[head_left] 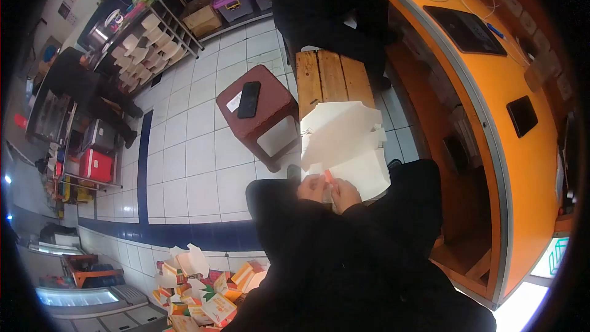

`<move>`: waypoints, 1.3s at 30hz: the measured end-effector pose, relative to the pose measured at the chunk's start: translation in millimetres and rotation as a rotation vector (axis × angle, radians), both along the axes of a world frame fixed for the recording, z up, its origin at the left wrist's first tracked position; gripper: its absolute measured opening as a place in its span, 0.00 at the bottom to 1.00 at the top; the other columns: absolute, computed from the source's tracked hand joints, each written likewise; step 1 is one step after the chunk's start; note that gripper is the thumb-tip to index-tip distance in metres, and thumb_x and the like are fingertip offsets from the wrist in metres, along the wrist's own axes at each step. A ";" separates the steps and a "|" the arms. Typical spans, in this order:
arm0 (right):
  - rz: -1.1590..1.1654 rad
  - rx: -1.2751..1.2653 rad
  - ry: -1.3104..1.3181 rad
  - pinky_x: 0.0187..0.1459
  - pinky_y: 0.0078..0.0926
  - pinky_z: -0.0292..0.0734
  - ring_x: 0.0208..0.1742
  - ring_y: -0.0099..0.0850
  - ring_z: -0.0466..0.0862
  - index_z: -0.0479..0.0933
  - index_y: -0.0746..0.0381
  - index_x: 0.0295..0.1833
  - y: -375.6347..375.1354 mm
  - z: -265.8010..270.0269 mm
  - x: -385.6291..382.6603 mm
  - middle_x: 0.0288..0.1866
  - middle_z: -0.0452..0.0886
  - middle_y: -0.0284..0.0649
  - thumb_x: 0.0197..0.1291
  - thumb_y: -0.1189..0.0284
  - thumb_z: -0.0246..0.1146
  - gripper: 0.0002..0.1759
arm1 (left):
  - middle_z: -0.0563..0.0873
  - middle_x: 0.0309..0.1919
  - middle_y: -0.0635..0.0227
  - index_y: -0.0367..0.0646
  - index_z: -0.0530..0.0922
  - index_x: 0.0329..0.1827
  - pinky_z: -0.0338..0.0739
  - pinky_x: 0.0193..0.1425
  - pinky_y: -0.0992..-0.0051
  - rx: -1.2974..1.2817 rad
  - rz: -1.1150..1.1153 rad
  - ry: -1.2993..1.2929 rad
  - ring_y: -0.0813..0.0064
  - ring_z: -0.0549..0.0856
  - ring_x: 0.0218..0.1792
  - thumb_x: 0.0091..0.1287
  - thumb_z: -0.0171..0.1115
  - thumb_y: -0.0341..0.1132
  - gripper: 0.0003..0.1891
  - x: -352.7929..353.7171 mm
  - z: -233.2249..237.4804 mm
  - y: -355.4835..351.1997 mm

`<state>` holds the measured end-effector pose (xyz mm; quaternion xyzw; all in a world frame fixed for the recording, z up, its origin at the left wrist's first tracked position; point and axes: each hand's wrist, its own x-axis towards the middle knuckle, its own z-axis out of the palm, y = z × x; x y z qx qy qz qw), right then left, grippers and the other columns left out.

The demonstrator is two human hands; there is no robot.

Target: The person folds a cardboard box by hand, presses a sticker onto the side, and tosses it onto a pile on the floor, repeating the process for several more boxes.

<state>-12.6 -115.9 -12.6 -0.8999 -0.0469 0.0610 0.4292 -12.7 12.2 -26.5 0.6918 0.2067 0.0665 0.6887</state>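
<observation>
Centre of frame: we hold one flat white carton blank by its lower edge, left hand and right hand both pinched on it side by side, below the wooden bench, right of the brown stool bearing a phone.

Floor: white tiles; heap of cartons lower left.
Stool: reddish-brown, centre; black phone and white slip on top.
Bench: wooden, upper centre; white carton sheet overlaps its lower end.
Counter: orange, right; black pad.
</observation>
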 end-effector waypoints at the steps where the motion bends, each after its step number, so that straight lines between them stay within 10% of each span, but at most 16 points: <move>1: -0.002 -0.009 -0.021 0.47 0.48 0.76 0.45 0.54 0.81 0.79 0.62 0.50 0.4 -0.4 0.6 0.40 0.81 0.53 0.65 0.68 0.58 0.13 | 0.90 0.33 0.59 0.36 0.83 0.45 0.82 0.42 0.75 -0.006 -0.005 0.008 0.74 0.89 0.34 0.67 0.67 0.36 0.12 -2.7 1.5 -1.7; 8: -0.006 0.046 0.000 0.45 0.49 0.75 0.44 0.55 0.80 0.79 0.64 0.50 4.0 6.0 2.2 0.39 0.81 0.55 0.65 0.69 0.58 0.13 | 0.89 0.33 0.59 0.35 0.83 0.44 0.82 0.42 0.73 0.556 -0.209 0.003 0.72 0.88 0.35 0.69 0.66 0.38 0.12 -14.2 10.1 -0.9; 17: 0.105 0.402 0.083 0.45 0.32 0.80 0.40 0.36 0.86 0.75 0.62 0.64 6.7 15.8 9.4 0.40 0.84 0.47 0.58 0.72 0.68 0.26 | 0.87 0.32 0.62 0.37 0.80 0.41 0.79 0.38 0.73 0.277 0.085 0.175 0.72 0.86 0.32 0.66 0.67 0.43 0.15 -4.6 -4.9 12.5; 19: -0.137 0.322 -0.040 0.37 0.28 0.78 0.33 0.27 0.82 0.78 0.62 0.55 -15.7 22.1 27.2 0.32 0.80 0.40 0.58 0.72 0.70 0.19 | 0.87 0.34 0.59 0.39 0.80 0.41 0.79 0.43 0.68 0.325 0.098 0.188 0.65 0.87 0.36 0.64 0.68 0.45 0.16 -3.3 2.9 11.0; 23: -0.443 -0.117 -0.443 0.38 0.36 0.76 0.33 0.40 0.80 0.76 0.63 0.52 -98.5 7.4 76.3 0.41 0.82 0.45 0.62 0.66 0.66 0.16 | 0.86 0.34 0.57 0.41 0.81 0.39 0.79 0.45 0.61 0.479 0.155 0.069 0.54 0.86 0.37 0.62 0.68 0.43 0.14 -4.4 -11.4 8.9; 26: -0.517 -0.177 -0.491 0.43 0.37 0.78 0.37 0.40 0.83 0.79 0.62 0.51 -123.4 -17.3 96.4 0.35 0.82 0.43 0.63 0.65 0.65 0.15 | 0.84 0.30 0.62 0.39 0.78 0.38 0.78 0.37 0.68 0.905 0.135 -0.206 0.66 0.83 0.29 0.61 0.71 0.37 0.12 2.4 14.2 1.4; 28: -0.355 0.198 -0.017 0.44 0.34 0.79 0.38 0.38 0.85 0.81 0.63 0.49 -126.6 -8.4 96.0 0.37 0.85 0.43 0.62 0.64 0.66 0.16 | 0.84 0.31 0.62 0.39 0.79 0.39 0.78 0.37 0.67 0.884 0.008 -0.273 0.64 0.82 0.29 0.61 0.70 0.38 0.12 4.9 34.2 -11.9; 33: -0.276 0.152 -0.003 0.43 0.33 0.79 0.38 0.39 0.86 0.82 0.63 0.43 -111.1 -12.9 83.1 0.36 0.86 0.45 0.63 0.63 0.65 0.14 | 0.88 0.35 0.58 0.39 0.80 0.46 0.81 0.42 0.65 0.641 -0.462 0.092 0.60 0.88 0.35 0.63 0.66 0.51 0.22 10.7 39.9 -78.1; 39: -0.157 0.151 0.044 0.39 0.34 0.79 0.34 0.37 0.86 0.82 0.65 0.39 -104.5 -3.2 74.7 0.31 0.85 0.46 0.62 0.65 0.66 0.12 | 0.89 0.31 0.54 0.39 0.86 0.35 0.82 0.46 0.62 0.631 -0.359 0.161 0.53 0.89 0.37 0.64 0.62 0.45 0.16 21.0 26.1 -95.2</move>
